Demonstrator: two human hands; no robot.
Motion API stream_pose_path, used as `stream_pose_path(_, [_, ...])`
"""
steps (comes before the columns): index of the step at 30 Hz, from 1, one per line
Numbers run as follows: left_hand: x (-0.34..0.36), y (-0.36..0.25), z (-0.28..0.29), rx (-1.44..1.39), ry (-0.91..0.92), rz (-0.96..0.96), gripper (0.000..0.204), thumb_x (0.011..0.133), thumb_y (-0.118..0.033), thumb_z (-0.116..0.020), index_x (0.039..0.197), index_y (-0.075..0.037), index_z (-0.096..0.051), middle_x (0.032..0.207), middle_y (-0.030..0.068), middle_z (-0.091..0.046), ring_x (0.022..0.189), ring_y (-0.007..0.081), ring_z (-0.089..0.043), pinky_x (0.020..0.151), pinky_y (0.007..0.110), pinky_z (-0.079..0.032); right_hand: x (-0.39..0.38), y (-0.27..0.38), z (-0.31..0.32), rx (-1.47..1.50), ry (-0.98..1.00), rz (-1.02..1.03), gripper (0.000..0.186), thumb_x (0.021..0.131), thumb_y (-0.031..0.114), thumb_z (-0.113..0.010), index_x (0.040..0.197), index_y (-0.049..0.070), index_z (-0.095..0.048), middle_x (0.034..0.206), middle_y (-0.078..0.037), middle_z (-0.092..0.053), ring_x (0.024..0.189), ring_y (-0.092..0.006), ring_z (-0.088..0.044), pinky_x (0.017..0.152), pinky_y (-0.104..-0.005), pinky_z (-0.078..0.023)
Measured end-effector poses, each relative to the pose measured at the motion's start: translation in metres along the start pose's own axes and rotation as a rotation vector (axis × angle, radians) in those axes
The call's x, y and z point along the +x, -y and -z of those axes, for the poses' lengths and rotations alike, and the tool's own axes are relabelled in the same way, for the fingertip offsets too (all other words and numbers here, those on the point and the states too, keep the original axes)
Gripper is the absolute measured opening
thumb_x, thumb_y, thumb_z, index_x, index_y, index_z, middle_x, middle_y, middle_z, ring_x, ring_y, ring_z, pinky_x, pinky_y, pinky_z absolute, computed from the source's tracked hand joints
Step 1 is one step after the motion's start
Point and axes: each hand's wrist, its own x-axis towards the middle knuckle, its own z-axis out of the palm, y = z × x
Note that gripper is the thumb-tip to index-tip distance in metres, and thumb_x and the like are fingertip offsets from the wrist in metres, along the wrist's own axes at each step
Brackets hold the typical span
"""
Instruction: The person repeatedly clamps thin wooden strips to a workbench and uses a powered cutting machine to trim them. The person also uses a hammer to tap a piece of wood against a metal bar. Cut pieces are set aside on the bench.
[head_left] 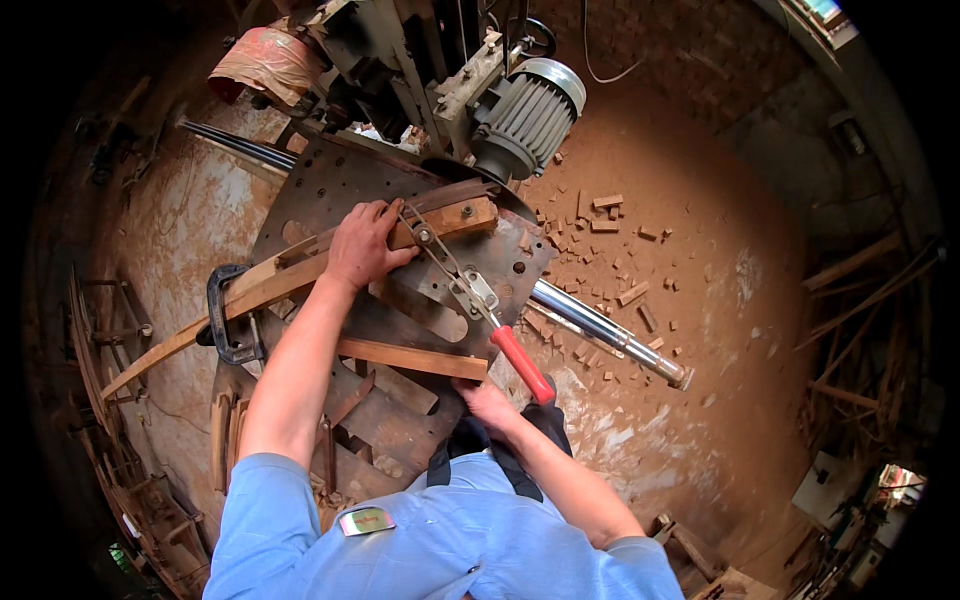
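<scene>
My left hand (pixel 365 245) lies over a long curved wooden piece (pixel 290 282), fingers across its far side and thumb on the near side. Just right of that hand, a metal toggle clamp (pixel 468 285) with a red handle (pixel 521 364) reaches over the wood. My right hand (pixel 486 402) is at the right end of a straight wooden strip (pixel 415 358) in front of my body; its fingers are partly hidden under the strip and seem closed on it. A black C-shaped clamp (pixel 232 315) sits around the curved piece, left of my left forearm.
The drilled metal machine table (pixel 335 180) lies under the wood. Beyond it stand a grey electric motor (pixel 530 110) and the machine's frame. A shiny round bar (pixel 610 332) juts out to the right. Wood offcuts (pixel 604 226) litter the dusty floor, and upright wooden pieces (pixel 228 440) stand at the left.
</scene>
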Motion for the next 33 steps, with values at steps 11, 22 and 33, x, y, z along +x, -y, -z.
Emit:
stream_pose_path(11, [0.002,-0.001,-0.002,-0.103,0.040,0.091,0.075,0.066,-0.039,-0.082,0.127,-0.004,-0.058,0.117,0.0147,-0.061,0.111,0.0327,-0.055,0.098,0.042,-0.045,0.002,-0.028,0.005,0.095,-0.027,-0.070,0.060,0.098,0.043,-0.060,0.140,0.003,-0.044,0.131,-0.009,-0.055,0.118,-0.0210,-0.051,0.103,-0.0360,-0.041])
stream_pose_path(22, [0.021,0.014,0.005,-0.301,0.259,0.297,0.064,0.079,-0.048,-0.070,0.114,0.004,-0.059,0.115,0.0194,-0.061,0.110,0.0359,-0.054,0.095,0.044,-0.044,-0.026,0.024,-0.005,-0.067,-0.064,-0.122,0.043,0.101,0.030,-0.058,0.131,0.001,-0.051,0.124,-0.007,-0.057,0.115,-0.0179,-0.049,0.102,-0.0311,-0.038])
stream_pose_path(33, [0.060,0.023,0.018,-0.336,0.336,0.164,0.055,0.088,-0.048,-0.064,0.120,-0.005,-0.053,0.109,0.0217,-0.064,0.108,0.0382,-0.060,0.091,0.048,-0.048,-0.032,0.029,-0.001,-0.176,-0.055,-0.156,0.045,0.101,0.034,-0.056,0.131,0.000,-0.051,0.124,-0.009,-0.057,0.116,-0.0193,-0.049,0.101,-0.0316,-0.039])
